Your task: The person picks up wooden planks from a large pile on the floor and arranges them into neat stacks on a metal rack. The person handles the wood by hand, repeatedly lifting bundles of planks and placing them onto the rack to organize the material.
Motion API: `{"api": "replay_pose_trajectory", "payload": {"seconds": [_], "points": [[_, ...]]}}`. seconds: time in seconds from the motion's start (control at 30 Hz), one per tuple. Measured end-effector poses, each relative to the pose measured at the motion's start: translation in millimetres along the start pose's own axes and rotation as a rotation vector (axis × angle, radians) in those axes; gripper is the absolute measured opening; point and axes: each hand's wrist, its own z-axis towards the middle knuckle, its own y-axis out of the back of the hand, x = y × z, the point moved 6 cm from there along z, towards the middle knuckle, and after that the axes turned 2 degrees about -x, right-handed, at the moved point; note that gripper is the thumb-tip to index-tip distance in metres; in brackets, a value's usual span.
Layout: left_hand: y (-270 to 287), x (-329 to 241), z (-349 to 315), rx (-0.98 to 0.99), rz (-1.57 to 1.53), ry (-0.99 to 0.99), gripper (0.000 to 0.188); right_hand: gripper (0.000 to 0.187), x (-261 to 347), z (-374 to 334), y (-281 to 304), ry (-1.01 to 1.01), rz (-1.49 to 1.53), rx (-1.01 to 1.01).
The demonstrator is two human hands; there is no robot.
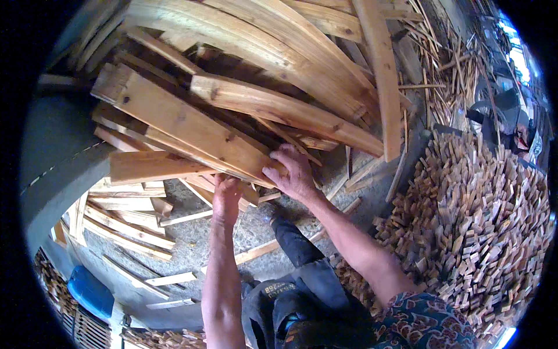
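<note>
A long, wide wooden plank [186, 125] with dark knots lies slanting across a heap of boards, its near end toward me. My right hand [295, 173] is closed around that near end, with its fingers over the top and edge. Just to the left, my left hand [228, 191] is closed at the plank's lower long edge, its fingertips partly hidden by the wood. A shorter board [151, 167] pokes out below the plank, left of my left hand. Behind the plank, a thick curved board [279, 110] rests on the heap.
More long boards [244, 43] fill the far side, and an upright-looking plank [381, 75] crosses them. A large mound of small wood blocks [471, 227] covers the right. Shorter planks [128, 218] lie stacked at left, near a blue plastic drum [90, 292]. Loose strips lie on the concrete floor [192, 247].
</note>
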Motion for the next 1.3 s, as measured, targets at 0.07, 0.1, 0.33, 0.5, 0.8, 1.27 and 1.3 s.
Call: {"api": "replay_pose_trajectory", "payload": {"seconds": [0.07,0.1,0.33,0.5,0.8,1.27,1.3], "points": [[8.5,6.5,17.6,0.079,-0.14,-0.067,0.049,0.041,2.9,9.4,-13.6,-0.024,0.015,0.152],[12.4,4.5,24.6,0.121,-0.149,-0.114,0.045,0.044,0.6,8.1,-22.5,-0.174,0.042,0.267],[14.5,11.7,20.8,-0.034,-0.122,-0.177,0.048,0.075,19.8,-5.1,-28.0,-0.221,0.107,0.36],[24.4,37.7,-24.0,-0.067,0.104,-0.057,0.051,0.091,51.3,-49.9,-12.9,-0.325,0.204,0.564],[-89.4,39.1,-180.6,0.284,-0.481,0.204,0.045,0.109,189.7,-110.6,71.7,0.056,-0.489,0.774],[50.1,65.8,-345.3,0.112,-1.17,-0.074,0.046,0.093,286.6,-251.2,-42.2,-0.118,-0.058,1.306],[68.9,68.9,-359.0,0.084,-1.223,-0.125,0.046,0.09,301.0,-266.1,-57.0,0.008,-0.034,1.31]]}}
